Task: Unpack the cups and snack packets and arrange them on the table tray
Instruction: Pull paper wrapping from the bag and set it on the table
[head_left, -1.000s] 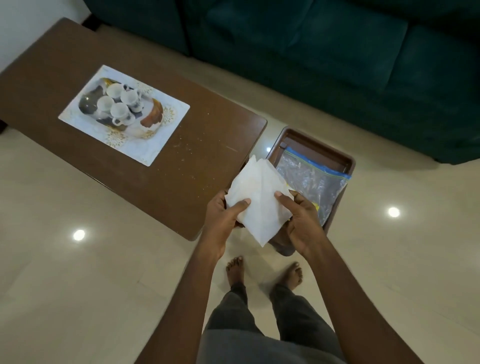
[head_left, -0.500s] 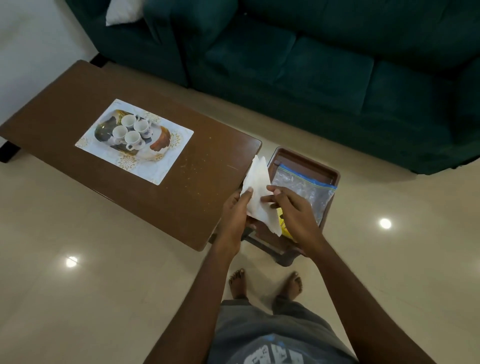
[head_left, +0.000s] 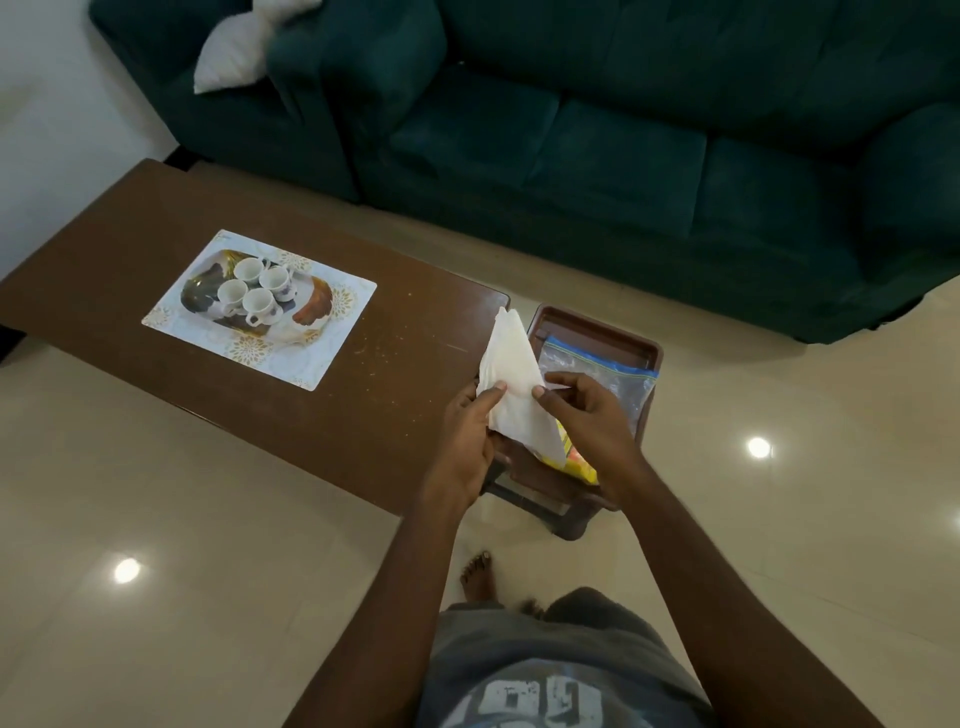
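A white sheet of wrapping paper (head_left: 511, 374) is folded to a narrow wedge between my hands. My left hand (head_left: 470, 436) pinches its left edge and my right hand (head_left: 584, 415) pinches its right edge, above the gap between table and stool. Several white cups (head_left: 252, 292) stand together on a patterned oval tray (head_left: 311, 312), which lies on a white placemat (head_left: 311, 358) on the brown coffee table (head_left: 395, 395). A clear zip bag (head_left: 613, 382) and a yellow snack packet (head_left: 574, 457) lie in the brown stool's top (head_left: 582, 325), partly hidden by my right hand.
A dark green sofa (head_left: 623, 130) with a white cushion (head_left: 234, 52) runs along the far side. The glossy tiled floor (head_left: 208, 571) surrounds the table. My bare feet (head_left: 478, 574) stand close to the stool.
The paper has been folded from a wide open sheet into a narrow wedge. The camera has tilted up, showing more of the sofa.
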